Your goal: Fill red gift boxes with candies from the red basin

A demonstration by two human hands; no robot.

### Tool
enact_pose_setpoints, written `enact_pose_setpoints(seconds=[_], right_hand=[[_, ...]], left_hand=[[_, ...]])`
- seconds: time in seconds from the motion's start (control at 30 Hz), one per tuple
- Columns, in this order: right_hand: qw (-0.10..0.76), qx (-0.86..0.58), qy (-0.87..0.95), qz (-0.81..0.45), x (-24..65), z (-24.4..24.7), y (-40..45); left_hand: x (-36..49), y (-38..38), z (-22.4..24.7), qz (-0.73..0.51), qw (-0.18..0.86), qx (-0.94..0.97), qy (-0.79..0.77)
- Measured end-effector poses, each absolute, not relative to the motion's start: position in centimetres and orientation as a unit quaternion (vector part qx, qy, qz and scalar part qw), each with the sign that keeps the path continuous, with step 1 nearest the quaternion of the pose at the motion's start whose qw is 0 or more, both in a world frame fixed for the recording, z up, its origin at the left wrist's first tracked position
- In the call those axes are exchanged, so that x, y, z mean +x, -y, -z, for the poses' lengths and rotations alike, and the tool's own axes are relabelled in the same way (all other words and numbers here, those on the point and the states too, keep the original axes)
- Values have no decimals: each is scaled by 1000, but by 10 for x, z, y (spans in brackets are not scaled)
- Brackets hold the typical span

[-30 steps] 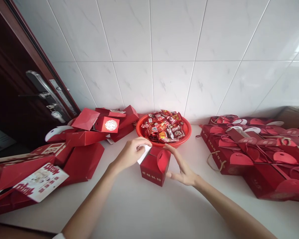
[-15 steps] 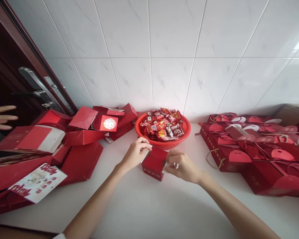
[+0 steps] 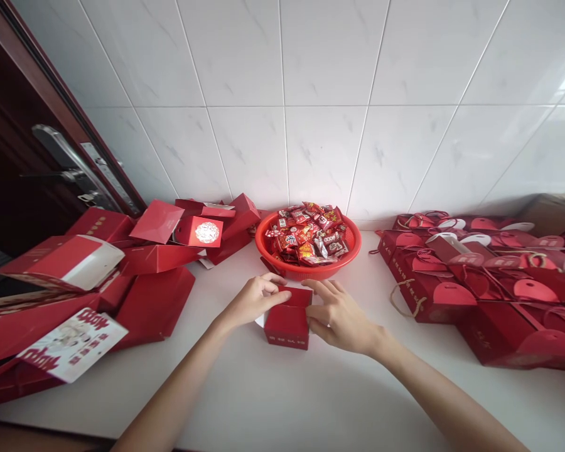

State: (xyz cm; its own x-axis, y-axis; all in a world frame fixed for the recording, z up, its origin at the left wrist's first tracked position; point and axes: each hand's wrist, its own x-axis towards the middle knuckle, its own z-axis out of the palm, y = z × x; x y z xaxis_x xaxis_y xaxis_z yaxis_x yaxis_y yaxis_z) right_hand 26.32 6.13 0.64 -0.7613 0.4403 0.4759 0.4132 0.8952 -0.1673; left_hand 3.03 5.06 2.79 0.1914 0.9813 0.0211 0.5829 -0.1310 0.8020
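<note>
A small red cardboard box [image 3: 287,337] with gold lettering stands on the white counter in front of me, its top open. Along its left side, my left hand [image 3: 254,302] grips the back-left edge, thumb reaching over the top. A white-lined flap [image 3: 260,318] sticks out below that hand. My right hand [image 3: 339,315] has its fingers bent round the right side and back-right corner of the box. What its fingertips press on is partly hidden. Just behind the box sits a red plastic basket [image 3: 353,250] heaped with wrapped snacks [image 3: 308,235].
Red boxes [image 3: 157,307] lie in a loose pile at the left, with a printed white card [image 3: 73,344] at its front. Closed red gift boxes [image 3: 445,304] with cord handles fill the right. A tiled wall [image 3: 327,150] rises behind, and a dark door [image 3: 19,144] stands far left.
Both hands have shifted from the side flaps towards the back of the small box, which is turned more squarely to me. Another person's hand at the far left has left view; a box there has shifted.
</note>
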Motion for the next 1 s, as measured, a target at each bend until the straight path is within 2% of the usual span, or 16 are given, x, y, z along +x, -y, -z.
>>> enact_pose_setpoints(seconds=[0.17,0.27,0.4,0.57,0.67,0.87,1.0], right_hand=[[247,-212,945,0,265,-8,-61],[254,-250,934,-36,265,-3,-61],[264,-308,902,-149,267,0,-61],[253,-380,823,-337,269,-3,-62],[256,-412,774,-407,269,-2,-60],[317,-450,724,-415,265,10,-38],[324,-473,703,-421,268,17,-31]], left_hand=[[25,-49,-29,-284,364,686,-562],[17,-47,-32,-276,399,697,-529],[10,-41,-33,-271,428,720,-475],[6,-33,-34,-208,363,770,-481],[-1,-29,-33,-181,330,773,-511],[-10,-23,-27,-160,324,750,-554],[-6,-30,-24,-191,351,736,-546]])
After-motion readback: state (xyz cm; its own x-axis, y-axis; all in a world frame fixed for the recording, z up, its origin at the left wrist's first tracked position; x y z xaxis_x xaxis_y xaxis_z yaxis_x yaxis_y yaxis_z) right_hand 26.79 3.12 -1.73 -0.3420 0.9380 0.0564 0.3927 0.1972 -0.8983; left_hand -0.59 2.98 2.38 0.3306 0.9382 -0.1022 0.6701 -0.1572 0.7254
